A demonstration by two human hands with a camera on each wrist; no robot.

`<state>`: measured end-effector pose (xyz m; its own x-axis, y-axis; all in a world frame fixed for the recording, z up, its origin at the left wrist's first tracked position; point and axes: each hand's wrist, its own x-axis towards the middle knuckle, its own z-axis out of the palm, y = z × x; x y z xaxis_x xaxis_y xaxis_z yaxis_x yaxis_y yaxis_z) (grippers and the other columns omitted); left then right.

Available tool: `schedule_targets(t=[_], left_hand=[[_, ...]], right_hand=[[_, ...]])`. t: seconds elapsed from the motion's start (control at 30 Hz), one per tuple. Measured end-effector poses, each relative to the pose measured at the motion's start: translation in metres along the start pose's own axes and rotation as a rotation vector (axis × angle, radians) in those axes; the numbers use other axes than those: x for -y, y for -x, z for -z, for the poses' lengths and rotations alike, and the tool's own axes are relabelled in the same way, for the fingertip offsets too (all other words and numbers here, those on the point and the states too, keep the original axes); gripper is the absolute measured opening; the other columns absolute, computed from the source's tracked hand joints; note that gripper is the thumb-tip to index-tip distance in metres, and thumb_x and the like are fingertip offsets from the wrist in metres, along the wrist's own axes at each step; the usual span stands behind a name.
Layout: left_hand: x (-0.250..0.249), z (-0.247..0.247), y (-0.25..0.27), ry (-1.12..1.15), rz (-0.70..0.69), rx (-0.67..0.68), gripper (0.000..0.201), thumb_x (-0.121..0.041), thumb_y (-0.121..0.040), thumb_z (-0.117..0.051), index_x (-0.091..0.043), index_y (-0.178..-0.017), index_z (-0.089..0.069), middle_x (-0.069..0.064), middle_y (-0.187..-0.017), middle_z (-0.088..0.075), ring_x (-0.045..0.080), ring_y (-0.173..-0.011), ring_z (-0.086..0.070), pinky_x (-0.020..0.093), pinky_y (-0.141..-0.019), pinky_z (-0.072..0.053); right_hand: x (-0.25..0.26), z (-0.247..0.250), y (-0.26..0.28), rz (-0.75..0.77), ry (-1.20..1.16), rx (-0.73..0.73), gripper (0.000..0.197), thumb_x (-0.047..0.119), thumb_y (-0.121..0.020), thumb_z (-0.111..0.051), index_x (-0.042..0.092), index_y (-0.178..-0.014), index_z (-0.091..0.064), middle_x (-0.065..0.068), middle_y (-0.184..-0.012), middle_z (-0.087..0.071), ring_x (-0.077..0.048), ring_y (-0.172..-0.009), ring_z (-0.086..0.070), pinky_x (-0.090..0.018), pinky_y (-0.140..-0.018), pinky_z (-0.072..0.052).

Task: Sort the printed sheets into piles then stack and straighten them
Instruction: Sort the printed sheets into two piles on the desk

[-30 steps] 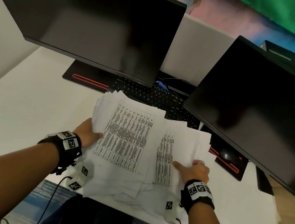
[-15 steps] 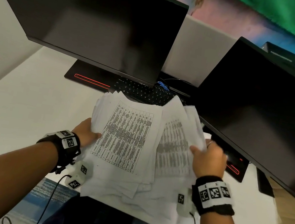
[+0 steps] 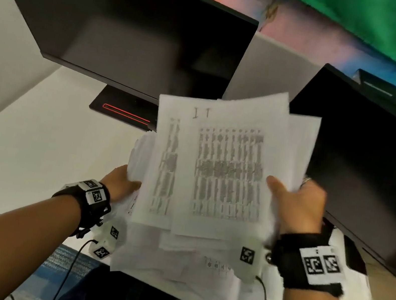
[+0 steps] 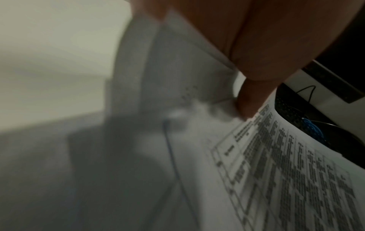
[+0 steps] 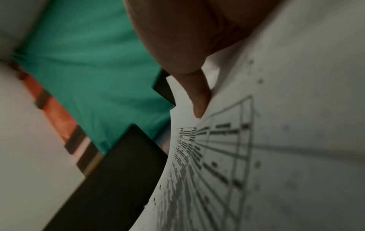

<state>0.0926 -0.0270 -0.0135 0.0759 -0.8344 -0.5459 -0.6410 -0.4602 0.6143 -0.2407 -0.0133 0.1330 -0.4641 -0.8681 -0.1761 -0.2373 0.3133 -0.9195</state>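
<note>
White desk (image 3: 33,147) fills left and centre of the head view, with a green and red backdrop (image 3: 373,22) across the top. Two dark monitors: one upper left (image 3: 133,32), one at right (image 3: 375,160). The left monitor's black base with a red line (image 3: 124,111) sits at mid-frame. Sheets (image 3: 214,173) are mid-frame, tilted up off the desk: a loose bundle, count not readable, at least three edges fanned at its top right. Front sheet shows a printed table and a handwritten mark near its top. More loose sheets (image 3: 184,266) lie messy under it at lower centre, overhanging the near desk edge, count unclear. Left hand (image 3: 119,183), centre left, grips the bundle's left edge; in the left wrist view the thumb (image 4: 250,100) presses on top of a printed sheet. Right hand (image 3: 298,207), centre right, grips the right edge, thumb on the front face and other fingers curled behind; one ring (image 3: 306,181) on a finger. Two black wristbands with white markers, one per wrist. Right wrist view: a fingertip (image 5: 199,101) against the curved sheet, green backdrop at left. Left wrist view, right edge: a black keyboard (image 4: 292,109) and a blue cable (image 4: 314,126).
</note>
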Motion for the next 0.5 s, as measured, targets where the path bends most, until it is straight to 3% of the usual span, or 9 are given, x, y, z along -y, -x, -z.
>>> schedule_targets(t=[0.03,0.07,0.13,0.17,0.23,0.3,0.37,0.43,0.5], left_hand=[[0.001,0.003,0.0,0.09,0.035,0.023,0.033,-0.044,-0.094,-0.053,-0.019,-0.113,-0.065,0.007,-0.116,-0.069,0.028,-0.104,-0.064,0.041,-0.093,-0.05],[0.007,0.009,-0.001,0.217,0.114,0.04,0.057,-0.062,-0.092,-0.045,-0.017,-0.121,-0.065,0.009,-0.126,-0.066,0.03,-0.113,-0.062,0.044,-0.102,-0.045],[0.015,0.006,-0.009,0.455,0.246,0.068,0.11,-0.093,-0.072,-0.03,-0.011,-0.144,-0.048,0.009,-0.149,-0.048,0.032,-0.135,-0.046,0.049,-0.116,-0.03],[0.016,0.003,-0.012,0.513,0.236,0.105,0.119,-0.097,-0.067,-0.026,-0.014,-0.151,-0.037,0.007,-0.156,-0.038,0.03,-0.142,-0.038,0.051,-0.119,-0.024],[0.01,-0.005,-0.016,0.491,0.193,0.14,0.116,-0.096,-0.068,-0.032,-0.017,-0.154,-0.03,0.002,-0.158,-0.032,0.028,-0.144,-0.035,0.049,-0.118,-0.023],[0.003,-0.012,-0.017,0.371,0.19,0.081,0.1,-0.083,-0.081,-0.041,-0.01,-0.149,-0.03,0.005,-0.148,-0.043,0.032,-0.137,-0.043,0.041,-0.11,-0.031],[0.008,-0.017,-0.029,0.256,0.166,0.01,0.083,-0.073,-0.083,-0.05,-0.009,-0.135,-0.044,0.01,-0.131,-0.059,0.035,-0.117,-0.059,0.039,-0.098,-0.045],[0.008,-0.017,-0.029,0.168,0.085,-0.01,0.071,-0.067,-0.073,-0.061,-0.011,-0.117,-0.055,0.013,-0.107,-0.071,0.032,-0.093,-0.069,0.042,-0.083,-0.057],[0.006,-0.017,-0.028,0.129,0.033,-0.07,0.049,-0.04,-0.082,-0.069,-0.009,-0.117,-0.055,0.01,-0.102,-0.07,0.031,-0.092,-0.068,0.038,-0.075,-0.055]], right_hand=[[-0.023,-0.014,-0.005,-0.084,0.01,0.041,0.02,0.01,-0.083,-0.077,0.018,-0.101,-0.071,-0.001,-0.096,-0.076,-0.018,-0.085,-0.073,-0.032,-0.074,-0.059],[-0.045,-0.033,-0.01,-0.158,0.022,0.09,0.022,0.01,-0.084,-0.075,0.016,-0.105,-0.071,-0.003,-0.1,-0.076,-0.023,-0.09,-0.073,-0.038,-0.081,-0.06],[-0.082,-0.054,-0.019,-0.263,0.134,0.136,0.031,0.01,-0.088,-0.069,0.014,-0.119,-0.065,-0.009,-0.117,-0.071,-0.027,-0.102,-0.07,-0.041,-0.095,-0.055],[-0.097,-0.061,-0.022,-0.291,0.249,0.147,0.037,0.011,-0.091,-0.064,0.011,-0.128,-0.059,-0.012,-0.127,-0.066,-0.03,-0.11,-0.065,-0.039,-0.101,-0.05],[-0.119,-0.075,-0.021,-0.286,0.496,0.212,0.046,0.01,-0.094,-0.054,0.003,-0.139,-0.047,-0.016,-0.142,-0.053,-0.033,-0.128,-0.053,-0.036,-0.107,-0.04],[-0.131,-0.091,-0.013,-0.217,0.57,0.337,0.056,0.01,-0.096,-0.049,0.004,-0.15,-0.034,-0.014,-0.154,-0.039,-0.03,-0.141,-0.04,-0.037,-0.114,-0.032],[-0.139,-0.103,-0.008,-0.185,0.557,0.363,0.06,0.011,-0.098,-0.049,0.007,-0.154,-0.027,-0.01,-0.157,-0.035,-0.029,-0.143,-0.036,-0.036,-0.116,-0.029],[-0.144,-0.109,-0.006,-0.171,0.564,0.301,0.059,0.013,-0.097,-0.051,0.005,-0.152,-0.031,-0.014,-0.152,-0.042,-0.031,-0.137,-0.043,-0.039,-0.114,-0.036],[-0.15,-0.113,-0.002,-0.171,0.522,0.351,0.069,0.021,-0.096,-0.056,0.008,-0.155,-0.023,-0.012,-0.157,-0.035,-0.031,-0.143,-0.037,-0.044,-0.117,-0.034]])
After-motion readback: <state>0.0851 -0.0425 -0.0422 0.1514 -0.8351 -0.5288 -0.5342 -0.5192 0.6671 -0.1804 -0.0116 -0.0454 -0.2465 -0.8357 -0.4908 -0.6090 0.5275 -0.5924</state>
